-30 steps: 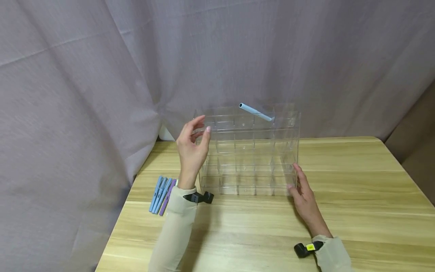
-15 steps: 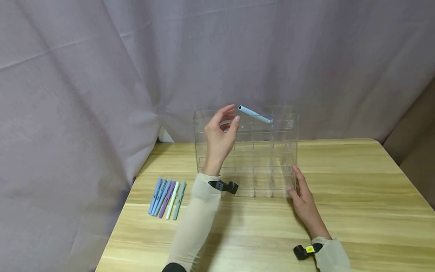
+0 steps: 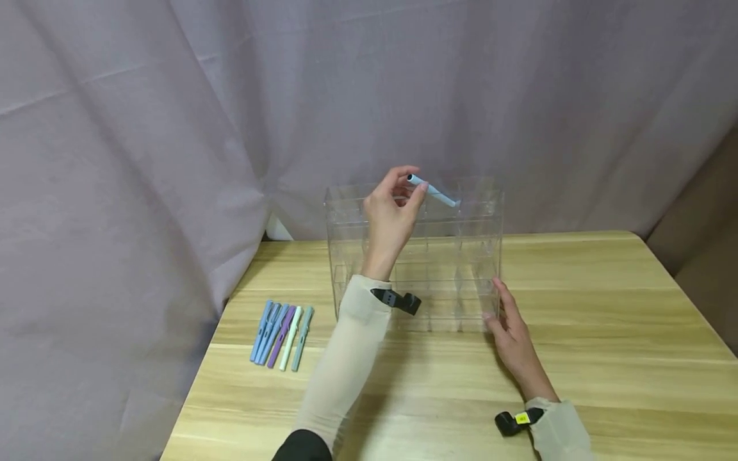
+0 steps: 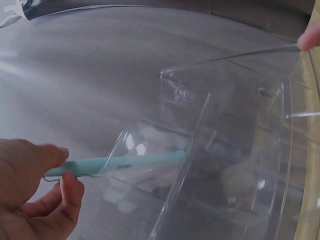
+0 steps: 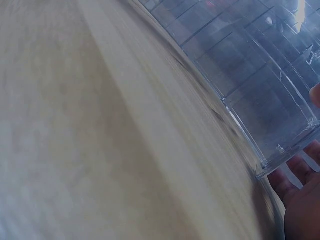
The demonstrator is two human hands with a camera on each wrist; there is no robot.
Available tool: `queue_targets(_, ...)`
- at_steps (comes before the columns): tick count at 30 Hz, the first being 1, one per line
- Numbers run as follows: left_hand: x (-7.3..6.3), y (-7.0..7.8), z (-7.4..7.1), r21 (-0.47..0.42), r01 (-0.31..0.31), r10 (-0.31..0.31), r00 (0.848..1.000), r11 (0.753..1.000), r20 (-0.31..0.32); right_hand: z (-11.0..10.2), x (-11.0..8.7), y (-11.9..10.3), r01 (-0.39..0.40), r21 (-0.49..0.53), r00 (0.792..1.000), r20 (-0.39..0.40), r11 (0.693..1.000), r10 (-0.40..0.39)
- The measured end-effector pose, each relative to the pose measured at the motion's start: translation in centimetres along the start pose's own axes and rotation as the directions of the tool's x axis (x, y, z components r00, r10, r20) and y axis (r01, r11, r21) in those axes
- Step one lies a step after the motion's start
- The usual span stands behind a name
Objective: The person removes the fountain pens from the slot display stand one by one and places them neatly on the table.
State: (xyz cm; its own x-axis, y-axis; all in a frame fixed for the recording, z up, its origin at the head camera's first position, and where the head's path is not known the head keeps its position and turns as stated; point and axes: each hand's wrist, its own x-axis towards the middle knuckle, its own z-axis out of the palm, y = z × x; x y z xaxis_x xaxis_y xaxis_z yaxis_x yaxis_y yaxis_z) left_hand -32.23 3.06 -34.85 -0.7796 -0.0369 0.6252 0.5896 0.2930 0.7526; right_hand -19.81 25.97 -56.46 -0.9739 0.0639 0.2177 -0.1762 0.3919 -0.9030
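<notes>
A clear plastic compartment organizer (image 3: 444,256) stands on the wooden table. One light blue pen (image 3: 439,194) leans at a slant in its top row, its upper end sticking out. My left hand (image 3: 392,208) pinches that raised end between thumb and fingers. In the left wrist view the pen (image 4: 145,161) looks teal, with a metal clip by the fingertips, and its far part is seen through the clear walls. My right hand (image 3: 516,339) holds the organizer's lower right side, thumb at the front edge; in the right wrist view its fingers (image 5: 287,180) lie along the outer wall.
Left of the organizer, several capped pens (image 3: 282,336) in blue, purple, pale green and grey-green lie side by side on the table (image 3: 605,333). A grey curtain (image 3: 369,96) hangs behind the table and along its left.
My left hand has moved right and slightly up from the organizer's left corner to the light blue pen and taken hold of its end. The right hand has stayed at the organizer's side.
</notes>
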Motion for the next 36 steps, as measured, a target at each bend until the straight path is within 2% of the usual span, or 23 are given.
queue_targets(5, 0.2, 0.2, 0.3, -0.055, -0.023, 0.022, 1.000, 0.998, -0.019, 0.1, -0.1, 0.1, -0.014, 0.000, 1.000, 0.004, 1.000, 0.014)
queue_targets(9, 0.3, 0.7, -1.0, -0.179, -0.080, 0.066, 0.994, 0.981, -0.085, 0.1, -0.3, 0.1, -0.015, 0.003, 1.000, 0.002, 1.000, 0.015)
queue_targets(13, 0.6, 1.9, -4.3, -0.345, -0.153, 0.094, 0.979, 0.926, -0.182, 0.1, -0.2, -0.1, -0.005, 0.009, 1.000, 0.004, 1.000, 0.005)
queue_targets(16, 0.2, 2.8, -7.2, -0.439, -0.179, 0.079, 0.968, 0.881, -0.236, 0.1, -0.1, -0.3, 0.000, 0.016, 1.000, 0.012, 1.000, 0.000)
queue_targets(18, -0.4, 3.1, -9.1, -0.479, -0.175, 0.060, 0.967, 0.860, -0.246, 0.1, -0.1, -0.4, 0.003, 0.019, 1.000, 0.015, 1.000, -0.004)
queue_targets(21, -1.7, 3.3, -11.6, -0.536, -0.146, 0.029, 0.975, 0.831, -0.221, 0.0, -0.2, -0.5, -0.002, 0.022, 1.000, 0.016, 1.000, 0.001)
queue_targets(25, -3.6, 2.7, -13.8, -0.555, -0.111, 0.004, 0.982, 0.824, -0.190, -0.3, -0.4, -0.4, -0.011, 0.021, 1.000, 0.011, 1.000, 0.010)
queue_targets(27, -4.5, 2.2, -14.5, -0.547, -0.089, -0.015, 0.983, 0.832, -0.183, -0.4, -0.5, -0.4, -0.015, 0.017, 1.000, 0.010, 1.000, 0.014)
queue_targets(33, -7.0, 0.4, -15.5, -0.501, 0.019, -0.098, 0.986, 0.865, -0.132, -0.7, -0.7, -0.6, -0.021, 0.005, 1.000, 0.002, 1.000, 0.021)
queue_targets(36, -8.0, -0.1, -15.7, -0.480, 0.046, -0.110, 0.988, 0.876, -0.108, -0.7, -0.8, -0.6, -0.021, 0.000, 1.000, -0.001, 1.000, 0.021)
